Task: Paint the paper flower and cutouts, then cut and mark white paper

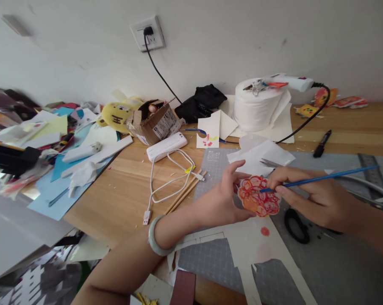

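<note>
Red-orange scalloped paper-like cutout (258,204): above grey gridded cutting mat (207,259) — btwn hands
L hand (222,199): thumb + fingers pinching cutout's edge
R hand (318,198): pinching slim blue rod (331,176) — tip at cutout's face

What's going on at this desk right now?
A person has a red and orange cutout in the left hand, held between thumb and fingers above a grey mat. The right hand grips a thin blue stick, its end at the cutout's face; whether it touches is hard to tell. Below lies cut paper with a red blot, and scissors lie near the right hand.
</note>
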Tool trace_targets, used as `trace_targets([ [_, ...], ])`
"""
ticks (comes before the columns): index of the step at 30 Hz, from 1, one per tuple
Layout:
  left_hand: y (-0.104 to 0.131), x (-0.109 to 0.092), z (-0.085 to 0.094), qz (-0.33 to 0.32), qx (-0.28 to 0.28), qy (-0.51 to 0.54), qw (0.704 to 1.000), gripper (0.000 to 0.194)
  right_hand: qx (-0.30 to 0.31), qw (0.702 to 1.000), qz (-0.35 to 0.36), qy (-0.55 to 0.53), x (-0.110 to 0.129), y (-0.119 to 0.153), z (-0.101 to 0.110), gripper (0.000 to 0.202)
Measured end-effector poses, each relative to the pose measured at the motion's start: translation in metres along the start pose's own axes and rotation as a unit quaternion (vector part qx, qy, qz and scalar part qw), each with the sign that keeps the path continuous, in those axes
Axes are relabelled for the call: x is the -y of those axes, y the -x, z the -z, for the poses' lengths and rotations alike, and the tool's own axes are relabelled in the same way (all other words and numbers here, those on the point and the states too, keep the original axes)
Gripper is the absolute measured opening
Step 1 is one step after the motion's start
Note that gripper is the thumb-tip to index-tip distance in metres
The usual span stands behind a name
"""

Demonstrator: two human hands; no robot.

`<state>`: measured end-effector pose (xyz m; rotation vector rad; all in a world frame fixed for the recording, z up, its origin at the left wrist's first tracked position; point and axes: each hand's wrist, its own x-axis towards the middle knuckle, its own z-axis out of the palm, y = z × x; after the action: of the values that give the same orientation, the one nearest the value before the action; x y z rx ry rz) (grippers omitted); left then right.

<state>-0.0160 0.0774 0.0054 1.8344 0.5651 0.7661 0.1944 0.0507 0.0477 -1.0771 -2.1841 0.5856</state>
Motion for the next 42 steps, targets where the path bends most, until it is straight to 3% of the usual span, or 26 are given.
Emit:
trace_targets([
  [2,0.0000,-0.0003,0.0000,0.007,-0.002,0.004,1.000,0.102,-0.014,1.000,-0.015,0.001,0.0021,0.0001,-0.0008,0.013],
  [12,0.0010,0.0002,0.0007,0.003,0.000,-0.016,1.000,0.102,0.029,0.999,0.023,0.002,-0.0020,-0.0018,0.0026,0.009],
  [16,0.0011,0.0014,0.0006,0.003,0.001,-0.014,1.000,0.102,-0.001,0.999,0.031,0.006,-0.0001,-0.0017,0.0022,0.009],
  [19,0.0005,0.0009,0.0009,0.000,0.000,-0.020,1.000,0.102,0.021,0.999,0.040,0.006,-0.0005,-0.0018,0.0022,0.007],
  [25,0.0001,-0.0006,0.0021,0.007,-0.001,-0.026,1.000,0.101,0.013,0.999,0.031,0.008,0.0009,-0.0005,0.0010,0.008],
  [30,0.0005,-0.0012,0.0022,-0.005,-0.005,-0.017,1.000,0.102,-0.001,1.000,-0.019,0.009,0.0067,0.0002,0.0003,0.013],
  [33,0.0005,-0.0018,0.0017,0.005,-0.003,-0.019,1.000,0.103,0.024,1.000,-0.004,0.006,0.0052,-0.0002,0.0015,0.012],
  [42,-0.0007,-0.0038,0.0026,0.005,-0.006,-0.015,1.000,0.103,0.001,0.999,0.034,0.002,-0.0010,0.0005,0.0023,0.006],
])
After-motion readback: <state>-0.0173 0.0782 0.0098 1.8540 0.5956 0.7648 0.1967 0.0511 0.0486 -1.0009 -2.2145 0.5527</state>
